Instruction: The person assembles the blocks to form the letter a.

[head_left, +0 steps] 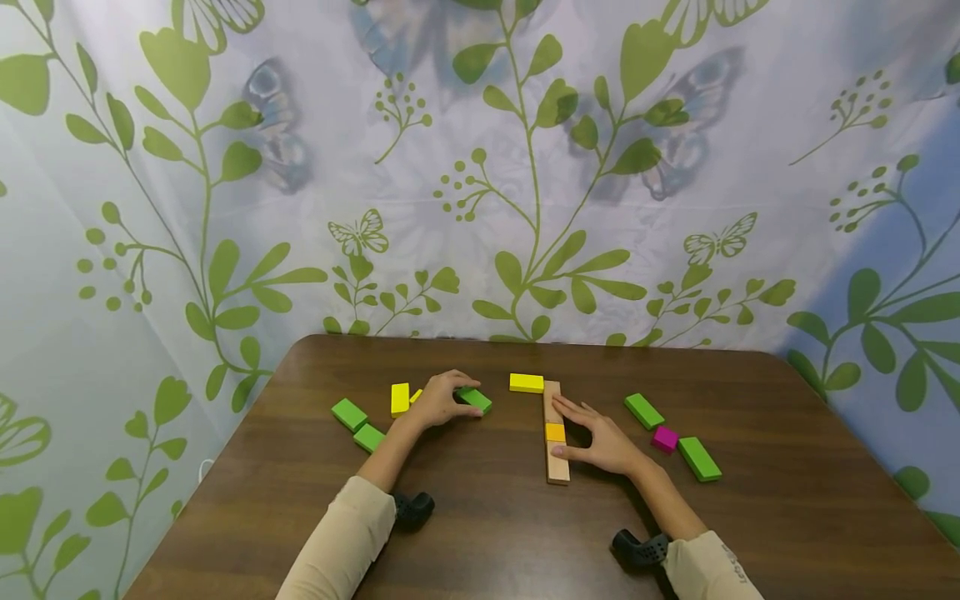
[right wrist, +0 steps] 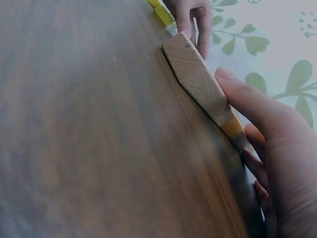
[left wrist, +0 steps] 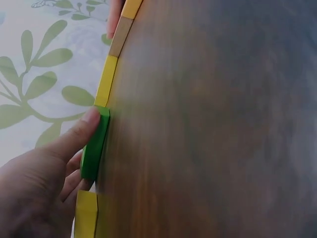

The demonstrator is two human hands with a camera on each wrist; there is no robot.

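Observation:
My left hand (head_left: 438, 404) pinches a green block (head_left: 476, 401) between thumb and fingers. In the left wrist view, the thumb lies at one end of that green block (left wrist: 96, 144), with a yellow block (left wrist: 106, 79) just beyond. On the right, my right hand (head_left: 606, 442) rests along a straight row: a wooden block (head_left: 558, 472), an orange block (head_left: 555, 432) and another wooden block (head_left: 551, 390). Its thumb touches the near wooden block and its fingertips the far one, spread across the orange one. The yellow block (head_left: 527, 383) sits against the row's far end, pointing left.
Left of the left arm lie two green blocks (head_left: 349, 414), a yellow block (head_left: 400, 400) and a small yellow piece (head_left: 416, 397). Beyond the right hand, a magenta block (head_left: 664, 439) sits between two green blocks (head_left: 699, 458). A patterned cloth (head_left: 480, 208) hangs behind the brown table (head_left: 480, 533).

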